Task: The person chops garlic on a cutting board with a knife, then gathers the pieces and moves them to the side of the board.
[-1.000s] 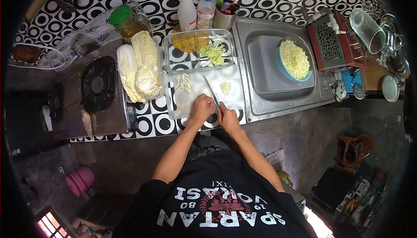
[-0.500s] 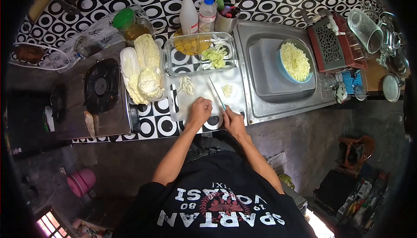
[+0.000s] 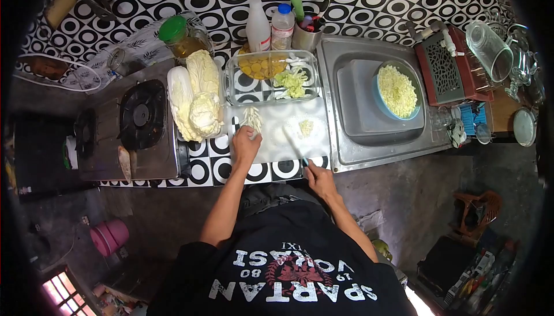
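My left hand point(image 3: 246, 143) is closed at the lower end of a pile of pale cabbage strips point(image 3: 252, 118). Whatever its fingertips pinch is too small to make out. My right hand point(image 3: 321, 179) grips a knife point(image 3: 295, 142) by its blue handle, the blade slanting up and left over the white cutting board point(image 3: 274, 150). Right of the blade lies a small heap of chopped cabbage point(image 3: 306, 127). Behind the board, a glass dish point(image 3: 231, 98) contains leafy cabbage pieces point(image 3: 291, 81).
Whole napa cabbages point(image 3: 196, 94) lie left of the board, beside a gas stove point(image 3: 156, 163). A blue bowl of chopped cabbage point(image 3: 397, 91) stands in the steel sink point(image 3: 346, 117) on the right. Bottles point(image 3: 283, 27) and a utensil cup point(image 3: 307, 38) line the tiled wall.
My left hand has moved left and up to the cabbage strips. My right hand has drawn the knife slightly down and right. The camera view has shifted a little.
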{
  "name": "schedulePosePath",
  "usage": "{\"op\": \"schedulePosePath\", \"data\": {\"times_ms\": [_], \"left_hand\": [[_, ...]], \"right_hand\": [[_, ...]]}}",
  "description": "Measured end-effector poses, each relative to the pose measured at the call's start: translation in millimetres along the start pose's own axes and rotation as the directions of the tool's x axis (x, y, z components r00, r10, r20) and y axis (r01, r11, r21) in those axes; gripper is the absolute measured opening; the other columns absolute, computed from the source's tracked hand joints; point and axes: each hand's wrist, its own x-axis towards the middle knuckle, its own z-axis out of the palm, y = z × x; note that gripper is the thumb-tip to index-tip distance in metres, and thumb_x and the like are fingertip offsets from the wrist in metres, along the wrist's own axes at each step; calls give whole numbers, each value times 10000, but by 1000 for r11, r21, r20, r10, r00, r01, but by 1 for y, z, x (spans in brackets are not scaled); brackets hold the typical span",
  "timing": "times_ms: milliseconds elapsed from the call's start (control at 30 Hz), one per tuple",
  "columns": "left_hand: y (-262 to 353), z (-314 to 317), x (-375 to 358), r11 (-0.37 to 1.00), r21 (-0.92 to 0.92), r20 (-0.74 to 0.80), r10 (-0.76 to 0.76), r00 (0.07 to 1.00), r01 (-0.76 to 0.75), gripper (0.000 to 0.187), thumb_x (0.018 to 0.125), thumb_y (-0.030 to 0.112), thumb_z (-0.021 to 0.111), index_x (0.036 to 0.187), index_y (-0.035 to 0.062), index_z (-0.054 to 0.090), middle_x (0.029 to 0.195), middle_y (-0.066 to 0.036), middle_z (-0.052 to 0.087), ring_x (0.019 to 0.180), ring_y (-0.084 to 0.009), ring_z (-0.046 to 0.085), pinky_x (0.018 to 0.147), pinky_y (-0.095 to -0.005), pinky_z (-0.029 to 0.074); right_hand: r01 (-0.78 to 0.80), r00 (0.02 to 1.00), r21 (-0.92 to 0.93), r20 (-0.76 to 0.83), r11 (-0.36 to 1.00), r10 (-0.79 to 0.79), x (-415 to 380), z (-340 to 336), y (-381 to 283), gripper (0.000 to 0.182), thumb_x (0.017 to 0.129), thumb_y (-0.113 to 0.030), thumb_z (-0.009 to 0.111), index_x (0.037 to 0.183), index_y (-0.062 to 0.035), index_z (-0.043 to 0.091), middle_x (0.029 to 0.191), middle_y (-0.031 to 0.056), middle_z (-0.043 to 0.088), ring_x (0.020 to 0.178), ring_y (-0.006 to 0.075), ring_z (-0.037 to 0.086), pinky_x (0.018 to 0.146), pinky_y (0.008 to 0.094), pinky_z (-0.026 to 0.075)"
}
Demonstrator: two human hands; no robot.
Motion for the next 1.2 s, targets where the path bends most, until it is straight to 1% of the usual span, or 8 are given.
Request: {"op": "schedulePosePath", "data": {"times_ms": [233, 333, 400, 500, 933, 1033, 1133, 1200], "left_hand": [[1, -1, 3, 1000, 9, 22, -27, 999, 27, 286, 654, 190, 752, 829, 4, 624, 752, -130, 629, 682, -277, 613, 648, -359, 491], [5, -3, 5, 997, -5, 65, -82, 995, 82, 303, 639, 212, 743, 843, 14, 637, 783, -129, 632, 720, -298, 614, 667, -376, 489], [7, -5, 6, 994, 51, 95, -101, 990, 96, 313, 653, 244, 735, 845, 13, 645, 794, -127, 637, 727, -296, 618, 668, -378, 491], [9, -7, 8, 993, 70, 113, -98, 989, 91, 298, 666, 253, 718, 835, 16, 650, 794, -133, 636, 734, -304, 618, 680, -382, 493], [17, -27, 3, 974, 153, 126, -186, 974, 166, 205, 657, 206, 669, 787, 48, 680, 724, -120, 662, 689, -301, 639, 664, -368, 509], [27, -20, -6, 992, 98, 164, -96, 982, 81, 188, 655, 185, 647, 767, 37, 676, 739, -134, 656, 691, -305, 634, 666, -362, 509], [44, -1, -15, 995, -45, 273, 95, 957, -86, 145, 649, 145, 615, 729, 36, 665, 749, -141, 645, 714, -316, 619, 681, -378, 501], [52, 14, -20, 950, 25, 378, 280, 883, -312, 115, 643, 113, 585, 702, 43, 655, 748, -147, 630, 737, -324, 601, 697, -405, 488]], "right_hand": [[-110, 991, 27, -79, 994, 112, 0, -5, -8, 283, 857, -118, 557, 1127, -37, 586, 704, 218, 601, 648, 372, 608, 581, 429, 468], [5, 1000, -15, 5, 1000, -5, -4, -2, -5, 280, 866, -118, 545, 1134, -47, 583, 696, 218, 593, 646, 379, 603, 571, 430, 462], [-130, 991, 14, -32, 991, 130, -2, -2, -6, 279, 872, -118, 537, 1138, -47, 577, 694, 225, 584, 656, 387, 598, 573, 429, 456], [-199, 980, 28, -14, 980, 199, 1, -10, -12, 281, 873, -122, 537, 1143, -54, 578, 710, 232, 585, 673, 396, 595, 582, 428, 454], [-191, 982, 49, 5, 980, 191, -8, -7, -16, 298, 879, -142, 537, 1161, -49, 561, 730, 247, 587, 721, 402, 602, 603, 424, 463], [-207, 978, 64, 32, 976, 205, -7, -5, -18, 303, 885, -149, 528, 1170, -49, 549, 746, 250, 592, 742, 404, 605, 606, 430, 464], [-230, 973, 78, 41, 970, 227, -4, -6, -24, 306, 890, -158, 521, 1176, -53, 546, 748, 250, 594, 743, 409, 605, 605, 434, 462], [-295, 954, 85, 79, 952, 288, 0, -8, -28, 331, 890, -162, 522, 1204, -57, 528, 706, 257, 584, 708, 418, 601, 597, 439, 459]]}}
